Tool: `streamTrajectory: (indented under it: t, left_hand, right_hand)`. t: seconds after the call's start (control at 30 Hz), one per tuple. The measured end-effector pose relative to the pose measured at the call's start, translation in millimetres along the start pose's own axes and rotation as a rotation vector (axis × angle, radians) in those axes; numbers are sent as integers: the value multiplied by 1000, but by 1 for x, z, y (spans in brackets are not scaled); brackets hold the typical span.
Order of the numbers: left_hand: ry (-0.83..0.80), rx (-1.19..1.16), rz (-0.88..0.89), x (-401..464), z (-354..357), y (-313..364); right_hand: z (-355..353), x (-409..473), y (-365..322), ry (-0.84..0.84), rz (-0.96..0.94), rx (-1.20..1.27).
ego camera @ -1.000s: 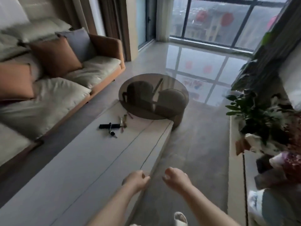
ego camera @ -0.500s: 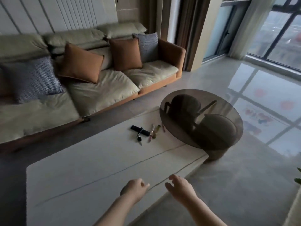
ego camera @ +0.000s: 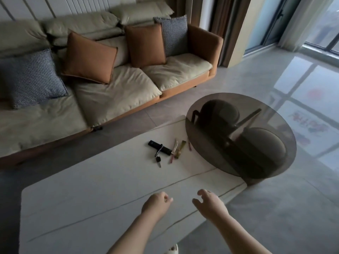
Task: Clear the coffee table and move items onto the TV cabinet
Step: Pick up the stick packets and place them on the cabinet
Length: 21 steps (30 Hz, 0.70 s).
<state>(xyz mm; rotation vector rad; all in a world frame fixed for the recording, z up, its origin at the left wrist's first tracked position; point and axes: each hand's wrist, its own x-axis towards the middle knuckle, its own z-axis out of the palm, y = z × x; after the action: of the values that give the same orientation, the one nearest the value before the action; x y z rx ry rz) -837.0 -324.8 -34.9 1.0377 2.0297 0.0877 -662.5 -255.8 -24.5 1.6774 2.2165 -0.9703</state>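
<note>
Swinging further toward the sofa point(ego camera: 113, 85) since a moment ago. Hovering over the white coffee table point(ego camera: 77, 202): left hand point(ego camera: 156, 203) loosely curled, right hand point(ego camera: 209, 203) half-spread, both holding nothing. Lying well ahead beside the smoked glass round top point(ego camera: 275, 162): black remote point(ego camera: 159, 147), key point(ego camera: 158, 160), thin sticks point(ego camera: 177, 150).
</note>
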Motion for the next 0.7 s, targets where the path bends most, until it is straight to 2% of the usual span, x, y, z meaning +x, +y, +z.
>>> streamTrajectory:
  t: [0.33,0.7]
  left_hand:
    - [-49,27,0,164,-21,21]
    - [38,7,22,339,30,19]
  right_hand:
    - [2,151,-7,-16,15,18]
    - [67,322,22,-74,-53,-49]
